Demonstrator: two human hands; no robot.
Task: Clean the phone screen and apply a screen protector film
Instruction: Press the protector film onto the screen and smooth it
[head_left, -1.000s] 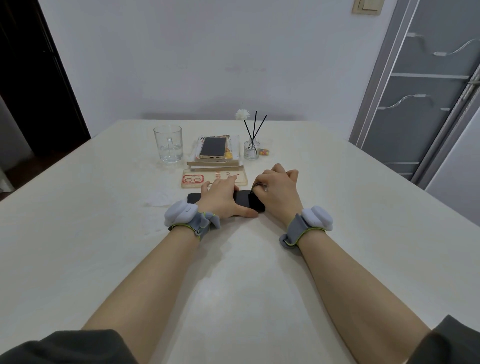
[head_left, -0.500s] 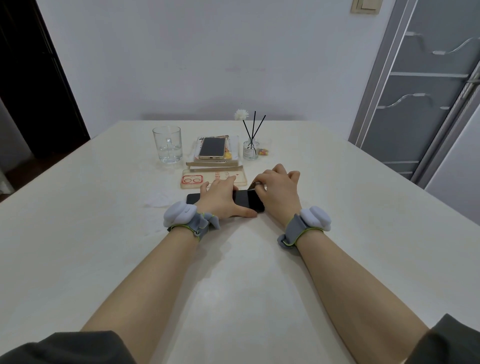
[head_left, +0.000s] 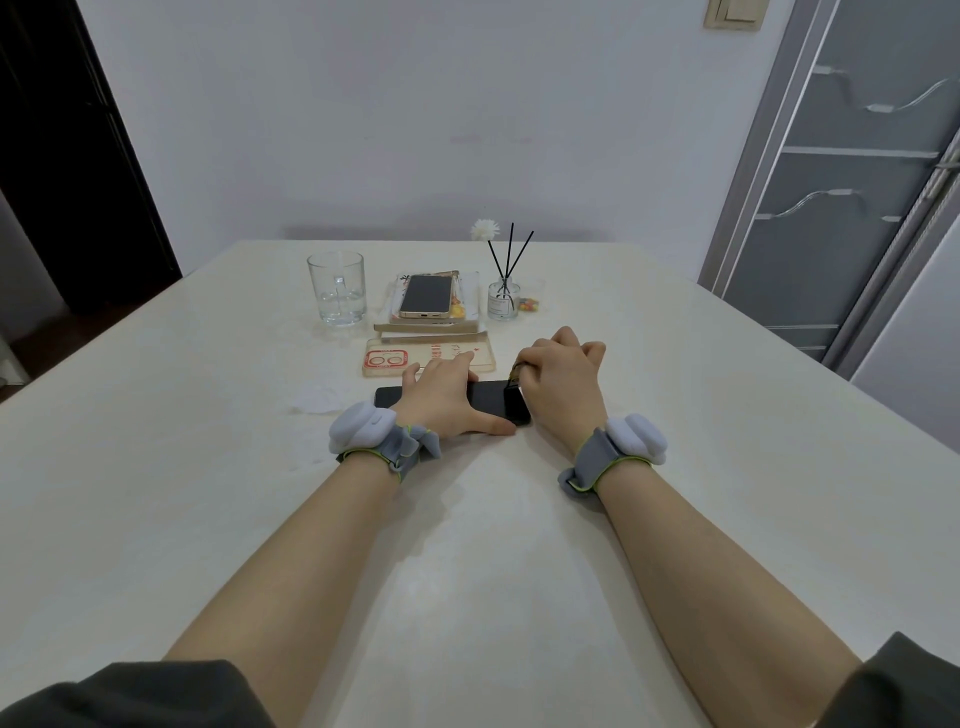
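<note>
Setting: pale table (head_left: 156, 467) against a white wall (head_left: 415, 104), with a dark doorway (head_left: 62, 182) at far left.
Far side: clear mug (head_left: 336, 293) upright; to its right a gold phone (head_left: 426, 296) face up on stacked books (head_left: 431, 327), then a reed diffuser (head_left: 503, 300).
Middle: white wipe (head_left: 317, 401) lies flat left of the hands; a clear phone case (head_left: 384, 361) sits just behind them.
Left hand (head_left: 441, 397): fingers straight and spread, pressed flat on the black phone (head_left: 491, 400), thumb along its near edge.
Black phone: flat on the table, lengthwise between both hands.
Right hand (head_left: 563, 387): fingers curled, pinching a small dark piece (head_left: 511, 388) at the phone's right end, possibly a tab or scraper.
Right edge: grey sliding door (head_left: 857, 182).
</note>
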